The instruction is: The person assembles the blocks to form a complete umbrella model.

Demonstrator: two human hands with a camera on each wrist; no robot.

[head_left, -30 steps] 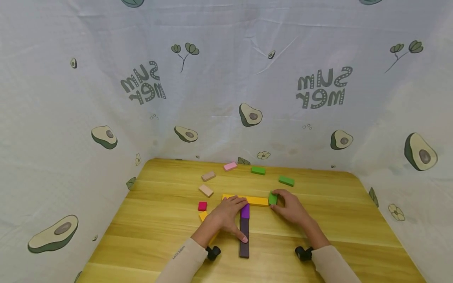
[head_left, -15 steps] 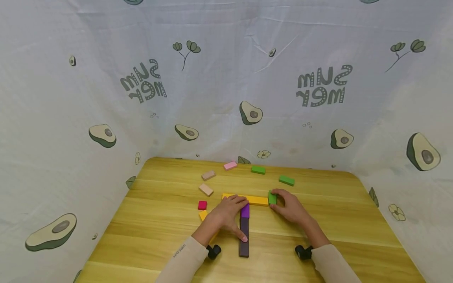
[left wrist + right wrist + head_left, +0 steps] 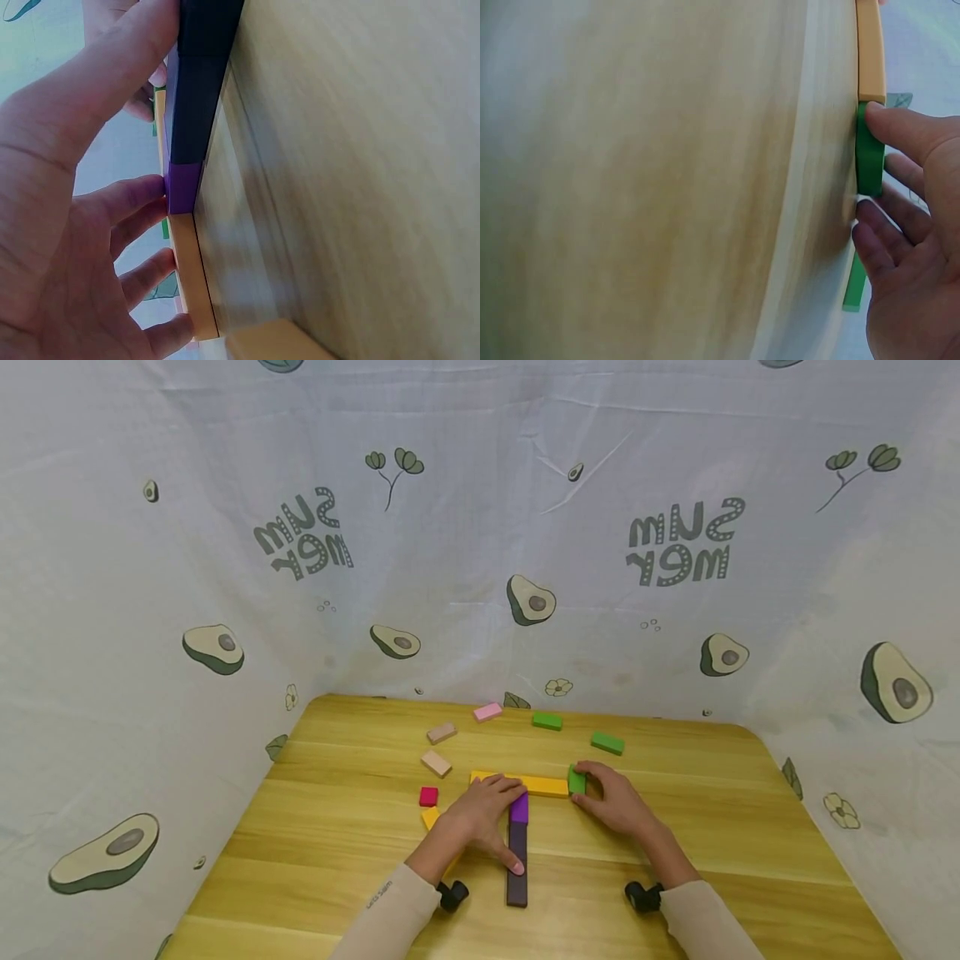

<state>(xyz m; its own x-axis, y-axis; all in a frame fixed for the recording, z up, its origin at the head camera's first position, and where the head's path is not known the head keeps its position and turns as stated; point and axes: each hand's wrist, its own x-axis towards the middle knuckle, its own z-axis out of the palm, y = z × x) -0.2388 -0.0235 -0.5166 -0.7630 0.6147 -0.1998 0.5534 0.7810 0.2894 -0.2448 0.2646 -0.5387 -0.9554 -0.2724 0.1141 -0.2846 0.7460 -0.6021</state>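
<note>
A row of yellow blocks (image 3: 546, 786) lies across the wooden table, with a purple block (image 3: 519, 808) and a dark block strip (image 3: 517, 889) running from it toward me. My left hand (image 3: 480, 818) spreads over the join. Its fingertips touch the purple block (image 3: 184, 187) and the yellow row (image 3: 194, 277), and its thumb rests on the dark strip. At the row's right end, my right hand (image 3: 618, 802) pinches a green block (image 3: 577, 779) between thumb and index finger. The right wrist view shows that green block (image 3: 869, 154) against the yellow end.
Two more green blocks, one here (image 3: 607, 743), lie behind the row, with a pink block (image 3: 488, 712) and two beige blocks, the nearer one (image 3: 437, 764) at left. A red block (image 3: 429, 797) and a partly covered yellow block (image 3: 431, 817) lie left of my left hand. A printed curtain (image 3: 465, 568) encloses the table.
Both hands stay in nearly the same place, and the blocks keep their arrangement. Only the head view shifts slightly.
</note>
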